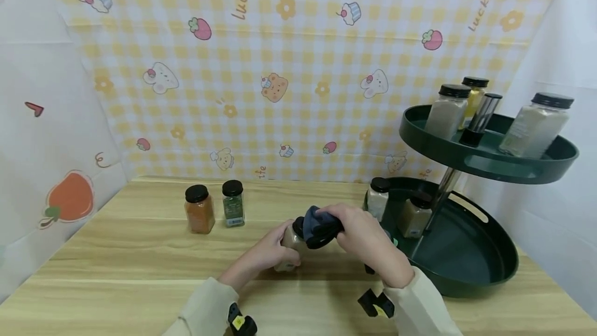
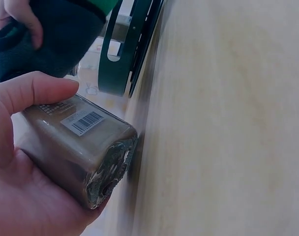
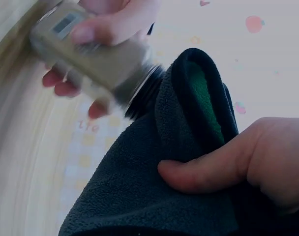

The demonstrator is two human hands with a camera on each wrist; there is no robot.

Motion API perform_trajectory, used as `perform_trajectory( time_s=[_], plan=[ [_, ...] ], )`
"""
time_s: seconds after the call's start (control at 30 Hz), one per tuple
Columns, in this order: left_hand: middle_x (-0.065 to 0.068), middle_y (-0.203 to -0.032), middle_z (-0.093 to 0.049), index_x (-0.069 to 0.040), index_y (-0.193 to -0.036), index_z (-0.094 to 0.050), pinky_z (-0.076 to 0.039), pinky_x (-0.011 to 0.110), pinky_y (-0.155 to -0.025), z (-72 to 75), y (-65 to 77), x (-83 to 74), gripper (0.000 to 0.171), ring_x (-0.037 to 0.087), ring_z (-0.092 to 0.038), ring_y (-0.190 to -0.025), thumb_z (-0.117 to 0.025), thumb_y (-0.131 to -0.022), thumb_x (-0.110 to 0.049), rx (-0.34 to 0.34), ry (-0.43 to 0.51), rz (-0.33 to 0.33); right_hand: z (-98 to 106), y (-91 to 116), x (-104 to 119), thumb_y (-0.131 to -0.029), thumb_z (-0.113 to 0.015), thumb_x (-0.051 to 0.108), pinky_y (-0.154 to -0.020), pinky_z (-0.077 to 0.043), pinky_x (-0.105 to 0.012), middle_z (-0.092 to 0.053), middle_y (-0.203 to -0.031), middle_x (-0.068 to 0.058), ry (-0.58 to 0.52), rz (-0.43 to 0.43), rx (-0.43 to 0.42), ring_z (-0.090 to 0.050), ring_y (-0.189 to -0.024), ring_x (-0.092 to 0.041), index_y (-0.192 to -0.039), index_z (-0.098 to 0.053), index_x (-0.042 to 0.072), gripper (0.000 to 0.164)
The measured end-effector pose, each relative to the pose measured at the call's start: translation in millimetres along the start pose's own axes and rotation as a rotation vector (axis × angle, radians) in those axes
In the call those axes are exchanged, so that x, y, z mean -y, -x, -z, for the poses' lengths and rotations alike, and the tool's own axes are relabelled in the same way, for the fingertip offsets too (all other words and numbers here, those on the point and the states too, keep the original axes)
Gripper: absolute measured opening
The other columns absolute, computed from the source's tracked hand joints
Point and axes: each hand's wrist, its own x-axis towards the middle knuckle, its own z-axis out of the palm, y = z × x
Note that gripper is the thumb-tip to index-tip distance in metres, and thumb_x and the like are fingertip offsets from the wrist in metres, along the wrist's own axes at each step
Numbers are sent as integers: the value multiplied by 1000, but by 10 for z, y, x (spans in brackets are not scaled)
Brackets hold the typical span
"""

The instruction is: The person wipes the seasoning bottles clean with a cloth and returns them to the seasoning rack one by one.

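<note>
My left hand (image 1: pixel 268 253) grips a square glass spice jar (image 1: pixel 292 241) of greyish-beige powder, holding it tilted. A barcode label (image 2: pixel 83 122) shows on the jar's side in the left wrist view. In my right hand (image 1: pixel 361 229) is a folded dark blue-grey cloth (image 1: pixel 319 227) with a black edge and a green underside. The thumb presses on the cloth (image 3: pixel 134 177) in the right wrist view. The cloth touches the jar's black lid (image 3: pixel 143 93) and partly covers it.
An orange-brown spice jar (image 1: pixel 199 212) and a jar of green herbs (image 1: pixel 233 205) stand at the back left. On the right is a two-tier dark green rack (image 1: pixel 471 258), with several jars on its upper tray (image 1: pixel 485 162) and a powder jar (image 1: pixel 414 217) below.
</note>
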Motion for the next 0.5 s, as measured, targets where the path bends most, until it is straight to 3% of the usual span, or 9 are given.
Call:
perform_trajectory(
  time_s=[0.27, 0.33, 0.5],
  plan=[
    [18, -141, -41, -17, -145, -32, -43, 46, -95, -68, -2, -13, 79, 32, -50, -118, -63, -76, 5, -20, 8, 28, 36, 147, 183, -73, -53, -18, -86, -51, -42, -67, -112, 1, -21, 145, -39, -62, -106, -21, -113, -66, 21, 57],
    [17, -143, -40, -19, -145, -31, -41, 48, -97, -67, 3, -13, 81, 32, -48, -121, -64, -75, 4, -27, 2, 32, 36, 142, 188, -73, -54, -17, -86, -51, -41, -66, -113, 1, -27, 132, -40, -63, -105, -21, -113, -66, 22, 57],
    [9, -128, -51, -25, -139, -40, -37, 47, -94, -26, 13, -12, 79, 24, -50, -108, -70, -69, -4, -45, -16, 50, 24, 58, 112, -75, -56, -13, -85, -50, -41, -66, -116, -1, -36, 52, -27, -62, -105, -23, -114, -65, 23, 54]
  ],
)
